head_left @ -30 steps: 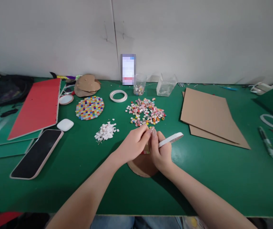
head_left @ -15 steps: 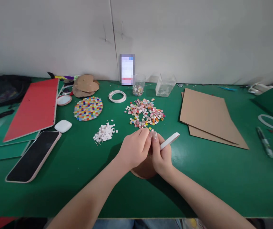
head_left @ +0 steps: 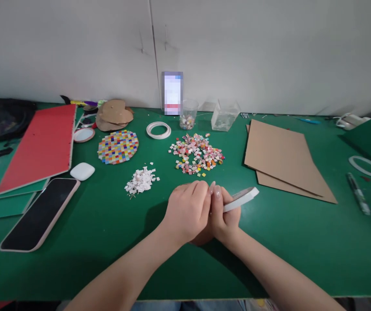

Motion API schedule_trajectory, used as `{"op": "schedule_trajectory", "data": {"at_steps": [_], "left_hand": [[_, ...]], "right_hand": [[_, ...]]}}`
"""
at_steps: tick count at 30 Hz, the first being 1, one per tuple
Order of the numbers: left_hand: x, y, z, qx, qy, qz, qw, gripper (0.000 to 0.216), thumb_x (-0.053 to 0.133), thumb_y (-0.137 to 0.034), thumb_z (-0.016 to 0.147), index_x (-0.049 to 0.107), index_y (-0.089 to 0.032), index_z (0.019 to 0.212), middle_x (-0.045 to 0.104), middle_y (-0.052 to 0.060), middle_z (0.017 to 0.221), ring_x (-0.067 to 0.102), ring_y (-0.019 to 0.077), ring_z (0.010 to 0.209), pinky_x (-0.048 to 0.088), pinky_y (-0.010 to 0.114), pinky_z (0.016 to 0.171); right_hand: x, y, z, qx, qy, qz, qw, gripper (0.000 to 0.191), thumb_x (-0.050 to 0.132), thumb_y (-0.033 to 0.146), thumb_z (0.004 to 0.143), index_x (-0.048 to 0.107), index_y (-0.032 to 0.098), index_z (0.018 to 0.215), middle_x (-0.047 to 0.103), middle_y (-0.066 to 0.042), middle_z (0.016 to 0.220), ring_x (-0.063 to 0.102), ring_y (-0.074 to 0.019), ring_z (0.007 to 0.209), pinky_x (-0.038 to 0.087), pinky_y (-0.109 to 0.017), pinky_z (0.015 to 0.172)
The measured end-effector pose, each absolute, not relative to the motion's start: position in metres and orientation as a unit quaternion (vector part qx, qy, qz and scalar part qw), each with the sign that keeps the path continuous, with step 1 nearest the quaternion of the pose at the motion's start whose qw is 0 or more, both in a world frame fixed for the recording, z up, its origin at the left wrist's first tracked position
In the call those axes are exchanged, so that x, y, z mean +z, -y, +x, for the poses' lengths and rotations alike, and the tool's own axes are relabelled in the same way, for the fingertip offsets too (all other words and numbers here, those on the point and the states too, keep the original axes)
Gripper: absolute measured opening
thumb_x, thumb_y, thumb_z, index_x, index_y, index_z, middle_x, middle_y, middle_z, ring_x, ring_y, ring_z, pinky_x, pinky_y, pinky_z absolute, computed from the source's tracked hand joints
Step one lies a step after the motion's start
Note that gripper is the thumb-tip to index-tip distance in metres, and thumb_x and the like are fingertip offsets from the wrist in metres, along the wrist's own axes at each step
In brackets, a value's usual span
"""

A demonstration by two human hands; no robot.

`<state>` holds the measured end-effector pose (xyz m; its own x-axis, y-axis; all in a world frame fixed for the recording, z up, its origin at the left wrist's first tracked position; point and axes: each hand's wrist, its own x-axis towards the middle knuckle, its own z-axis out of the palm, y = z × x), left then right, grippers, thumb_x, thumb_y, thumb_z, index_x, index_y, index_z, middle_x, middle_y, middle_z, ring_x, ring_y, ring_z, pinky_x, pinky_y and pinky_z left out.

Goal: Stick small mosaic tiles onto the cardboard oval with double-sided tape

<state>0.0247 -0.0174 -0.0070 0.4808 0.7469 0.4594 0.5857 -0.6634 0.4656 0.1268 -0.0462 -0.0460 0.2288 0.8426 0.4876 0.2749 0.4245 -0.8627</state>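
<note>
Tape roll [head_left: 244, 200] is gripped in the right hand [head_left: 226, 219], poking out past the curled fingers. Left hand [head_left: 185, 211] is curled closed right against it, tips up by the right thumb; can't tell what's pinched there, the knuckles hide it. Brown cardboard piece [head_left: 202, 236] is under both hands, mostly covered, over the green surface [head_left: 285, 246].

Looks like fiddly fingertip work with the tape, so imo go light on the roll, use short pulls and steady your wrists. I'd tilt things so you can actually see the pinch. Also watch the loose tiles [head_left: 208, 156] just beyond and the white scraps [head_left: 142, 180] to the left, tape would probably grab them.
</note>
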Motion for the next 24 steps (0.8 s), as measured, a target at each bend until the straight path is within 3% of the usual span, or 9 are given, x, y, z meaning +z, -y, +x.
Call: {"op": "schedule_trajectory", "data": {"at_steps": [10, 17, 24], "left_hand": [[-0.006, -0.005, 0.009, 0.34, -0.448, 0.807, 0.18, 0.03, 0.025, -0.024, 0.096, 0.036, -0.02, 0.069, 0.048, -0.001, 0.061, 0.048, 0.0124, 0.055, 0.037, 0.024, 0.053], [-0.013, 0.007, 0.023, 0.271, -0.413, 0.851, 0.177, 0.026, 0.024, -0.021, 0.093, 0.036, -0.02, 0.071, 0.051, 0.001, 0.062, 0.049, 0.0149, 0.053, 0.035, 0.025, 0.049], [-0.016, 0.01, 0.026, 0.303, -0.425, 0.795, 0.308, 0.027, 0.025, -0.025, 0.095, 0.036, -0.02, 0.07, 0.05, 0.0, 0.063, 0.049, 0.0139, 0.056, 0.038, 0.025, 0.052]], "right_hand": [[-0.042, 0.033, 0.14, 0.249, 0.508, -0.526, 0.635, 0.042, 0.036, 0.038, 0.095, 0.039, 0.02, 0.057, 0.037, 0.006, 0.046, 0.033, -0.0081, 0.04, 0.026, -0.023, 0.04], [-0.049, 0.038, 0.137, 0.27, 0.587, -0.521, 0.558, 0.034, 0.038, 0.035, 0.094, 0.039, 0.02, 0.063, 0.036, 0.006, 0.053, 0.034, -0.0091, 0.046, 0.027, -0.024, 0.044], [-0.049, 0.039, 0.135, 0.238, 0.582, -0.564, 0.535, 0.032, 0.04, 0.029, 0.093, 0.034, 0.021, 0.063, 0.033, 0.007, 0.051, 0.032, -0.0085, 0.044, 0.024, -0.023, 0.042]]}}
